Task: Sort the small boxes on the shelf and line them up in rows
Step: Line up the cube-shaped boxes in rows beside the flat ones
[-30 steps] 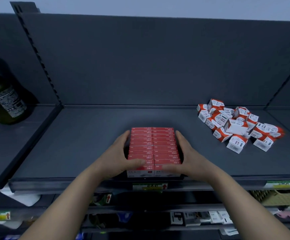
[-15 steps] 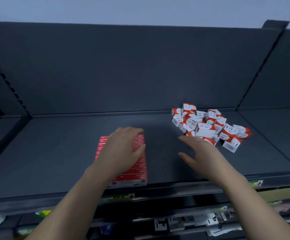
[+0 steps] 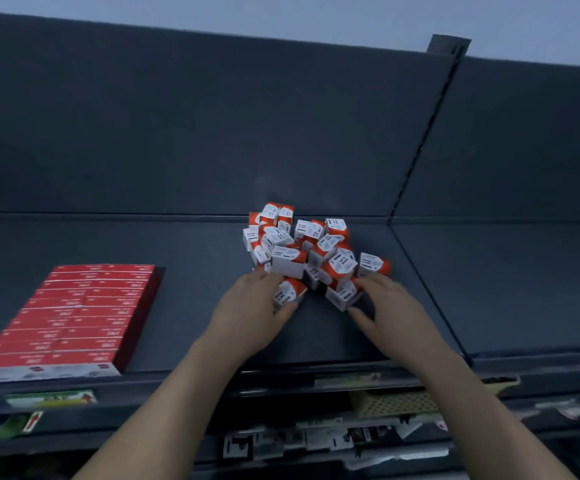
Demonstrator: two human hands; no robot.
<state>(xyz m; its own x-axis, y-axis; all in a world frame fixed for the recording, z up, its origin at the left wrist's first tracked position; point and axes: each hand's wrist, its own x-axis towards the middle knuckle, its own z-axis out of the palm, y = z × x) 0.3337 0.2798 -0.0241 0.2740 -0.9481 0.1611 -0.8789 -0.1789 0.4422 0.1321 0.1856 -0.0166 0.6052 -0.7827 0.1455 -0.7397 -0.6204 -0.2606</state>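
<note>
I am gripping a white-and-red box with my left hand, thumb under it and fingers curled over its top. My right hand is lying against a second box, thumb beside its lower corner and fingers spread along its far side. The blur there is stopping me from telling whether that hand is pinching the box or only touching it.

Both boxes are sitting at the near foot of the heap, which is piled loosely toward the back of the shelf, right of centre. That is what is worrying me: other boxes are leaning on these two, so drawing them out together is likely to bring the ones above tumbling forward. Anything rolling toward me is heading for the front lip and the lower shelves.

A loose hold on the right is risking a dropped box. To the left, well apart from the heap, the red packs are lying flat in a tidy block, and a careless sweep of my left forearm is liable to knock it askew.
</note>
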